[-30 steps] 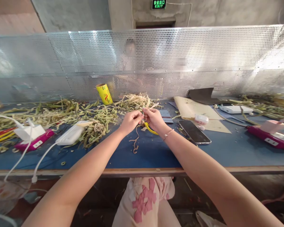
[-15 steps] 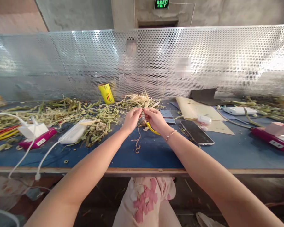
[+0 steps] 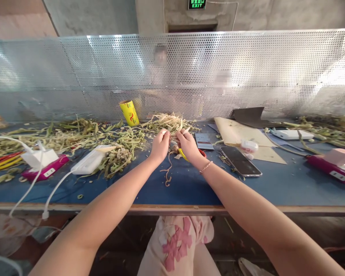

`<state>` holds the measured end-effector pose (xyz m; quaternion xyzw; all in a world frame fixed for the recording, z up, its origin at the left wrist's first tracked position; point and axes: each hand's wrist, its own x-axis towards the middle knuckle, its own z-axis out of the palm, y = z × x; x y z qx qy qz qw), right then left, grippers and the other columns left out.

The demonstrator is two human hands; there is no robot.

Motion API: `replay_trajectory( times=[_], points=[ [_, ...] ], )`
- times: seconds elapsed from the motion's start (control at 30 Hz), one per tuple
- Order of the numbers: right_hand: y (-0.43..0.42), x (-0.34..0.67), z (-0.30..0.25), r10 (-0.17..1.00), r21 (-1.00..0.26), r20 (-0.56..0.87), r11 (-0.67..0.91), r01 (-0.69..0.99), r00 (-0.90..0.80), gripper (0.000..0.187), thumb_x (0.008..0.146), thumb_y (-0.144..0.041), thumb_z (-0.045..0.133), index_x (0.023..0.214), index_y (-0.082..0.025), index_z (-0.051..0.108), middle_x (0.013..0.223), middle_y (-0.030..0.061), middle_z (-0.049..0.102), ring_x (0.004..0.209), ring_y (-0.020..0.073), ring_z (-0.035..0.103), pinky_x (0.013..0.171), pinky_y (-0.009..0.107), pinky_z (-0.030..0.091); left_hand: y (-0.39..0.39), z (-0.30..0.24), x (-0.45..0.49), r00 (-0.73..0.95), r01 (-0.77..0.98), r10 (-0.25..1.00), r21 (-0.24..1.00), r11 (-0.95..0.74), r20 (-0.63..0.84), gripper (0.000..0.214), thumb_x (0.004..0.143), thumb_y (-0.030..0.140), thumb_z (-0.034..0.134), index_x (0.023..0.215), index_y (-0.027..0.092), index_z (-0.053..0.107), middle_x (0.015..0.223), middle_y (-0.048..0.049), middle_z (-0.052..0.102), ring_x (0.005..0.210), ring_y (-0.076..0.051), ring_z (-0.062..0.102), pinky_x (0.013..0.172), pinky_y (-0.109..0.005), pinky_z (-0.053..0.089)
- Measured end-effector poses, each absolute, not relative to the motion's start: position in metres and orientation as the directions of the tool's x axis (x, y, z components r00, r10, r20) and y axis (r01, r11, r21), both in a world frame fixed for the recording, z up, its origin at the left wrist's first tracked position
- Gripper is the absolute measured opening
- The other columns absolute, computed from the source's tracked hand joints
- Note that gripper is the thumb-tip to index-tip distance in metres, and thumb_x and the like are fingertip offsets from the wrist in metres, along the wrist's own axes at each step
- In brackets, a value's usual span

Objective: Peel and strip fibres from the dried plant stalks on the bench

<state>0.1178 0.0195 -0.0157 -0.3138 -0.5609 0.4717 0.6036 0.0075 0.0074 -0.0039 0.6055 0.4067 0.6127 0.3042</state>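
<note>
My left hand (image 3: 161, 146) is closed just above the blue table, thumb pressed to the fingers; what it holds is hidden. A small gap to its right, my right hand (image 3: 187, 145) is closed too, with a pale dried plant strip (image 3: 186, 130) showing at its fingertips. Behind both hands lies a heap of dried plant strips (image 3: 168, 122). Under my right hand sits a tool with a yellow handle (image 3: 183, 154) and some red beside it, mostly covered. A thin curly plant strand (image 3: 168, 174) lies in front of my left hand.
Withered leaves and stalks (image 3: 123, 142) spread leftward, beside a white power bank (image 3: 89, 160) and a magenta power strip (image 3: 46, 168). A yellow roll (image 3: 129, 113) stands behind. To the right are a phone (image 3: 240, 161), tan paper (image 3: 238, 132) and another power strip (image 3: 333, 168). A perforated metal screen (image 3: 103, 76) backs the table.
My hands have moved slightly apart from fingertips meeting, and my right hand has turned more knuckles-up. Some red beside the yellow handle now shows past my right wrist.
</note>
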Motion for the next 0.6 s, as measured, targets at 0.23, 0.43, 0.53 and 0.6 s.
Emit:
replay_trajectory(
  times=[0.23,0.43,0.53,0.6],
  points=[
    [0.014,0.122,-0.009,0.755,-0.734,0.656,0.636,0.238,0.004,0.032,0.081,-0.036,0.041,0.055,-0.020,0.033,0.052,-0.0041,0.035,0.052,0.0093,0.031,0.053,0.023,0.026,0.012,-0.008,0.007,-0.089,0.108,0.864,0.867,-0.486,0.495,0.030,0.078,0.041,0.051,0.061,0.018,0.044,0.047,0.0044,0.036,0.046,-0.009,0.034,0.050,-0.024,0.026],
    [0.012,0.122,-0.006,0.734,-0.643,0.659,0.662,0.386,-0.164,0.028,0.082,-0.036,0.035,0.061,-0.019,0.041,0.056,-0.0013,0.047,0.054,0.0107,0.041,0.055,0.022,0.031,0.021,-0.015,0.007,-0.197,0.121,0.834,0.857,-0.501,0.516,0.033,0.079,0.048,0.046,0.063,0.019,0.044,0.045,0.0055,0.034,0.043,-0.009,0.035,0.048,-0.023,0.027],
    [0.013,0.120,-0.007,0.727,-0.626,0.657,0.673,0.394,-0.199,0.026,0.081,-0.035,0.034,0.062,-0.019,0.044,0.060,0.0004,0.052,0.057,0.0116,0.045,0.058,0.022,0.033,0.024,-0.018,0.008,-0.228,0.104,0.832,0.862,-0.496,0.506,0.033,0.078,0.048,0.046,0.063,0.019,0.044,0.045,0.0058,0.035,0.042,-0.008,0.036,0.047,-0.023,0.027],
    [0.013,0.119,-0.007,0.728,-0.626,0.654,0.674,0.393,-0.206,0.026,0.081,-0.035,0.034,0.062,-0.019,0.044,0.060,0.0008,0.053,0.057,0.0118,0.046,0.059,0.022,0.034,0.025,-0.019,0.009,-0.236,0.082,0.839,0.870,-0.485,0.490,0.033,0.078,0.049,0.046,0.063,0.019,0.044,0.045,0.0060,0.035,0.042,-0.008,0.035,0.047,-0.023,0.027]
  ],
)
